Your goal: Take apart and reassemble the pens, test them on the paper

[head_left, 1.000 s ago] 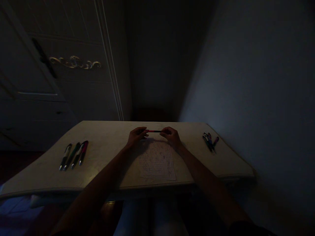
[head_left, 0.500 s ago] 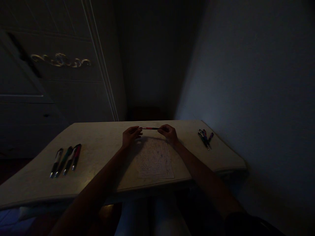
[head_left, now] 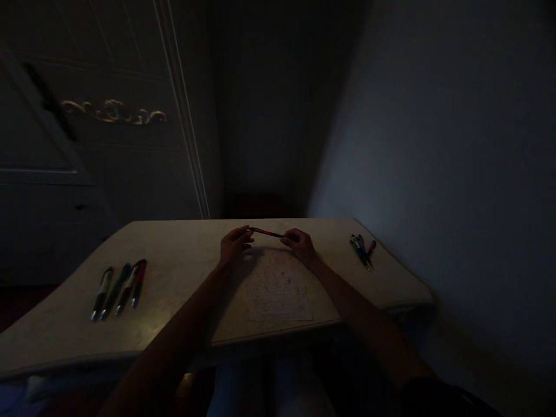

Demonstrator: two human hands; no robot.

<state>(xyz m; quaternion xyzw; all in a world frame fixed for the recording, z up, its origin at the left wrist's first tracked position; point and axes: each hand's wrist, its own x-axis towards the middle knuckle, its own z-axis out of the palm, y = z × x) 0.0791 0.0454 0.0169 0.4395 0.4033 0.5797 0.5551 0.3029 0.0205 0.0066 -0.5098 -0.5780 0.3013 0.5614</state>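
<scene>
From my remote seat I see the right hand with thumb and fingertips pinched on one end of a red-and-black pen. The left hand holds the opposite end between its fingertips, its remaining fingers loosely curled and a little apart. The pen spans the space between them, so neither hand is nearer; its long axis runs crosswise, the left end slightly higher in my view than the right. It is slim and straight, reddish along the middle and dark toward the right end; the light is too dim for me to read finer detail. It appears raised just past the far edge of a marked sheet of paper, which lies on the pale table. Farther out, four pens lie side by side at left, and a loose cluster of pens sits at right, near the wall.
</scene>
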